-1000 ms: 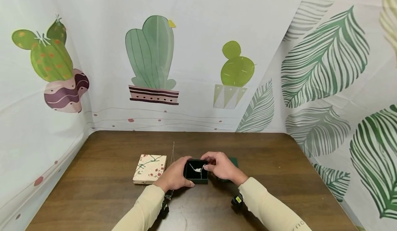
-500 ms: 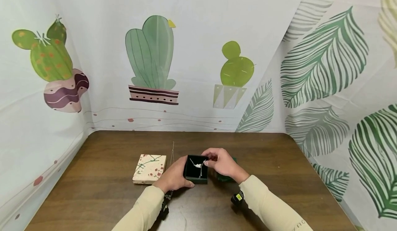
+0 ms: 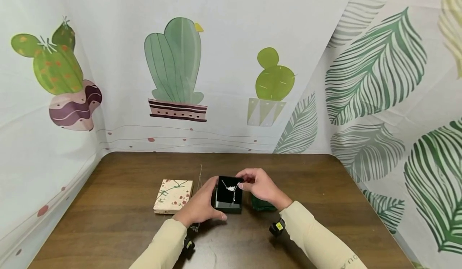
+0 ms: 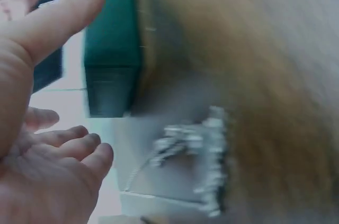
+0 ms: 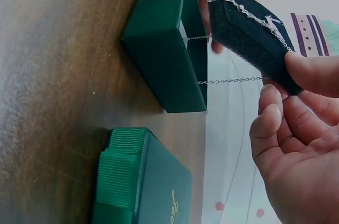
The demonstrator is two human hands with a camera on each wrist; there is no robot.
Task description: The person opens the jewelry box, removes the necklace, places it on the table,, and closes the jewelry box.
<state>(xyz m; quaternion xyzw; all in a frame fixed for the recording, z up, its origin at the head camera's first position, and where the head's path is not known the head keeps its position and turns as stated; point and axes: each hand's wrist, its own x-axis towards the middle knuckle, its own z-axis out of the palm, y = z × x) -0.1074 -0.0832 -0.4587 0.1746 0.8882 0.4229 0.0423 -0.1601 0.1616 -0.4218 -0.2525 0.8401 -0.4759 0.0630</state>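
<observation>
My right hand (image 3: 261,185) pinches the edge of a black velvet jewelry pad (image 5: 243,28) between thumb and fingers. The pad is tilted up out of a dark green box (image 5: 164,44). A silver necklace (image 3: 231,188) lies across its face, and two chain strands run from the pad into the box. My left hand (image 3: 198,205) is at the box's left side, fingers spread and holding nothing; in the left wrist view its thumb overlaps the box, and whether it touches cannot be told. Right of the box lies a green lid (image 5: 164,181) with gold lettering.
A cream flowered box (image 3: 174,196) sits on the brown table (image 3: 130,229) at the left. Another silver chain piece (image 4: 212,160) lies on the table beside the left hand, partly hidden by it in the head view. A printed cloth (image 3: 231,60) hangs behind the table.
My right hand has raised the black pad, tilting it up out of the box with the necklace on it. My left hand has drawn slightly away from the box, to the left.
</observation>
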